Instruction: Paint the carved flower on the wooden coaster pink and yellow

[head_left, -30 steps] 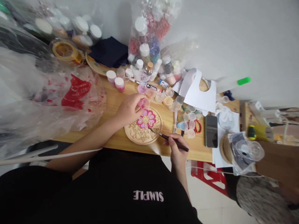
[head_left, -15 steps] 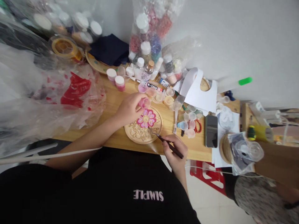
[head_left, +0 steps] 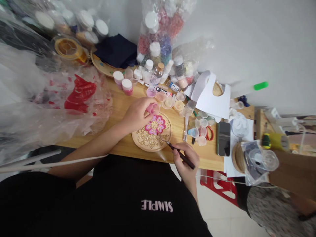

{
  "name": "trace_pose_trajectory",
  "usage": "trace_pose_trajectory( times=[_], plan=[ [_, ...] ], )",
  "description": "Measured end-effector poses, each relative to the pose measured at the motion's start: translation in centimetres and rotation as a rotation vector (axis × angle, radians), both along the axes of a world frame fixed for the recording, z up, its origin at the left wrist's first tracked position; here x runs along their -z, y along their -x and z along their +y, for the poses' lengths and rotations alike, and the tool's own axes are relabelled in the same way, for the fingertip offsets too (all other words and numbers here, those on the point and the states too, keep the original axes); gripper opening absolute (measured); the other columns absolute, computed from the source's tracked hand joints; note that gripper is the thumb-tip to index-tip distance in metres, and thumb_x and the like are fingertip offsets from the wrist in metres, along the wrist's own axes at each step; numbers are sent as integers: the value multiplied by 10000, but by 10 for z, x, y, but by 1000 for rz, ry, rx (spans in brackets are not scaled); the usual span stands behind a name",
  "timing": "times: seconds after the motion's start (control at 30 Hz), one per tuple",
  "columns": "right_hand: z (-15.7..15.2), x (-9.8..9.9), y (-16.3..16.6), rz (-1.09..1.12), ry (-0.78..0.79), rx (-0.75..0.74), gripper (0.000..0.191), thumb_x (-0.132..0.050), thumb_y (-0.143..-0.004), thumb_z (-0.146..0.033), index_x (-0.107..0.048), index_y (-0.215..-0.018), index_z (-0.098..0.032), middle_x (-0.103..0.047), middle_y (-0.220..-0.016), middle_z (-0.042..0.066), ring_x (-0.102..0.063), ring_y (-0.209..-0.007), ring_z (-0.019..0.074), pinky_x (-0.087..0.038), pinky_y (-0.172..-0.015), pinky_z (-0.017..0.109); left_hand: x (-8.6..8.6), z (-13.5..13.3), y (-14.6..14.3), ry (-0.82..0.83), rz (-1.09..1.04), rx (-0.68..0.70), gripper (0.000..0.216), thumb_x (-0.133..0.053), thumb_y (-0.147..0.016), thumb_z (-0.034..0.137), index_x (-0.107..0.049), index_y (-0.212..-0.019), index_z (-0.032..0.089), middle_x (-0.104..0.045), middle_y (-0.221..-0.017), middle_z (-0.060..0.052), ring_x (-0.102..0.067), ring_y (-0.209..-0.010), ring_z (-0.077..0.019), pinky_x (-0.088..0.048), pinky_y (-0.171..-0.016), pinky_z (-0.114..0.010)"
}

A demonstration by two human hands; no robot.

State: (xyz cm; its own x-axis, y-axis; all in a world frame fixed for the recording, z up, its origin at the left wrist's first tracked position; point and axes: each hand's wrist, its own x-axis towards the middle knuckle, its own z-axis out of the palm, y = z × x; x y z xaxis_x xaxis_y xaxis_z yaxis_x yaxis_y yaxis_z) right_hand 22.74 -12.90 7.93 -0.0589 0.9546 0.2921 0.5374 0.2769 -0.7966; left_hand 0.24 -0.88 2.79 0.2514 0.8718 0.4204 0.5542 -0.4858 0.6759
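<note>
A round wooden disc (head_left: 151, 133) with an engraved flower pattern lies on the wooden table (head_left: 118, 108); its upper flower is filled with pink and magenta. My left hand (head_left: 137, 113) is closed on a small pink cup (head_left: 153, 108) at the disc's upper edge. My right hand (head_left: 185, 161) pinches a thin dark brush (head_left: 179, 153), whose tip rests at the disc's lower right rim.
Several small paint cups (head_left: 197, 126), bottles and bead bags (head_left: 160, 36) crowd the table's far side. A phone (head_left: 223, 138) lies to the right, clear plastic bags (head_left: 49, 98) to the left. Another person's patterned clothing (head_left: 274, 207) shows at bottom right.
My right hand drew back toward me, and the brush tip slid from the middle of the disc to its lower right rim. The left hand stayed put.
</note>
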Motion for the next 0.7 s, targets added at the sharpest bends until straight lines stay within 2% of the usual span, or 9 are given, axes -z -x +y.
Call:
trace_pose_trajectory(
  times=[0.37, 0.7],
  plan=[
    [1, -1, 2, -12, 3, -15, 139, -624, -887, -130, -705, -898, -243, -750, -784, 17, -716, -691, 177, -566, -616, 302, 0, 0, 0, 46, 9, 11, 326, -649, -824, 86, -587, -1126, 190, -713, -1015, -36, -676, -942, -203, -551, -873, -334],
    [0, -3, 2, -13, 1, -25, 152, -630, -881, -113, -704, -900, -245, -750, -791, 6, -723, -696, 165, -569, -626, 281, 0, 0, -1, 1, -5, 25, 315, -633, -814, 63, -587, -1101, 182, -702, -980, -32, -671, -922, -199, -548, -856, -326]
  ],
)
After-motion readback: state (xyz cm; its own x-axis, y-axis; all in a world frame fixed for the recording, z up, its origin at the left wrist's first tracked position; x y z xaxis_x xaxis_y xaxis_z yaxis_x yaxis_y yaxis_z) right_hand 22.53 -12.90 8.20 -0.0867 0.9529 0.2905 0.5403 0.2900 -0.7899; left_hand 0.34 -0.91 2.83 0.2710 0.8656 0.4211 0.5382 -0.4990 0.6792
